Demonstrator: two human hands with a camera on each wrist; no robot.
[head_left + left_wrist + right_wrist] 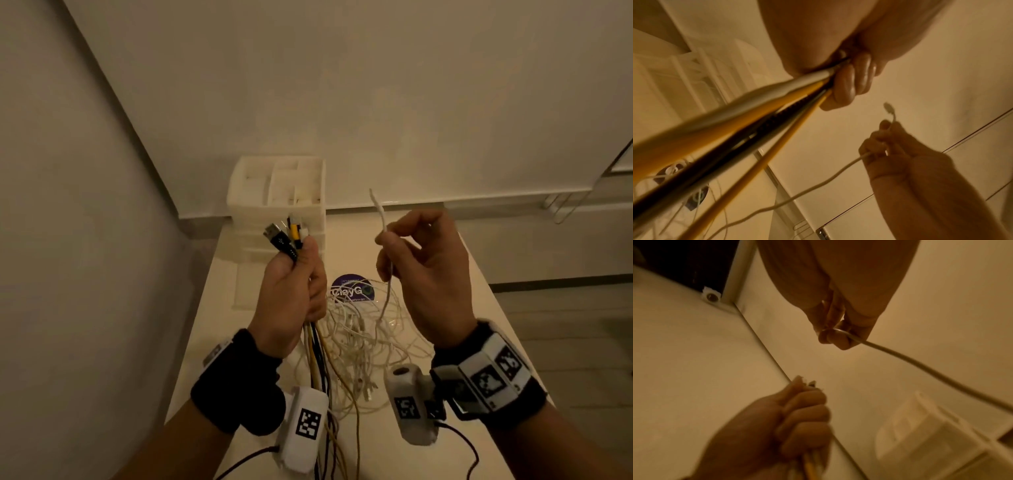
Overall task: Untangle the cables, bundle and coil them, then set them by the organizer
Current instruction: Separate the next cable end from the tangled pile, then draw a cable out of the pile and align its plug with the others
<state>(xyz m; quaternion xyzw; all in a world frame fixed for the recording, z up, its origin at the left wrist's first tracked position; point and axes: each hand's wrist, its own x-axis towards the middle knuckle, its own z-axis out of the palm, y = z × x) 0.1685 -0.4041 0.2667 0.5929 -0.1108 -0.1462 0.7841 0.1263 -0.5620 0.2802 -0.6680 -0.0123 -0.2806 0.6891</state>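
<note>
White cable [386,240] rides up in the right hand [424,274], pinched near its plug end, tip up, tail dropping down and left into the loose white tangle [370,335] on the table [479,308]. Just across a gap, the left hand [291,294] fists the gathered bundle [291,234], plugs up, near-vertical. Organizer [277,185] sits beyond the left hand. Likely next: carry the white end left into that fist.

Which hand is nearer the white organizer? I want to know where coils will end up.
Left. The left hand, gripping the cable bundle, is raised just in front of the organizer; the right hand, pinching a white cable, is off to its right.
</note>
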